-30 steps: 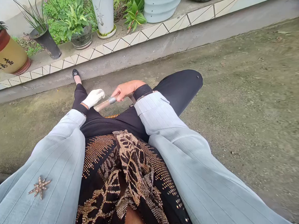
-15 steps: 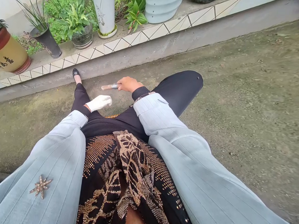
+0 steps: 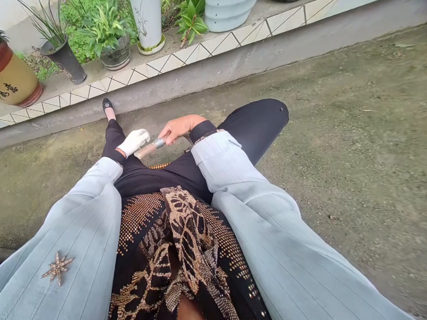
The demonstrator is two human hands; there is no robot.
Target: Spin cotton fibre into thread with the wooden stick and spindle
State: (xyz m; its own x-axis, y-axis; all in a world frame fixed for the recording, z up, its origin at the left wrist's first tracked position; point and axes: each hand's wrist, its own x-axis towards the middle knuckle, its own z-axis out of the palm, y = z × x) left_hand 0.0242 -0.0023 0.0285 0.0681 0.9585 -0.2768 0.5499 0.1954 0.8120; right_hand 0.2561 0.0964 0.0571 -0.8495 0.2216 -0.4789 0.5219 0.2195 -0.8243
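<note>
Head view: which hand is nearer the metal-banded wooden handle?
Right. The bare right hand holds the wooden handle at its metal band; the white-gloved left hand lies just beside it.

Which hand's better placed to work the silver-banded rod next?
Right, probably: the bare right hand has its fingers on the silver band, while the white-gloved left hand sits beside the rod, apparently not gripping it.

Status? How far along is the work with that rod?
Done: no finished piece shows. In hand: the bare right hand grips a pinkish rod with a silver band. Still left: unclear; the white-gloved left hand sits beside the rod, not visibly gripping it.
</note>
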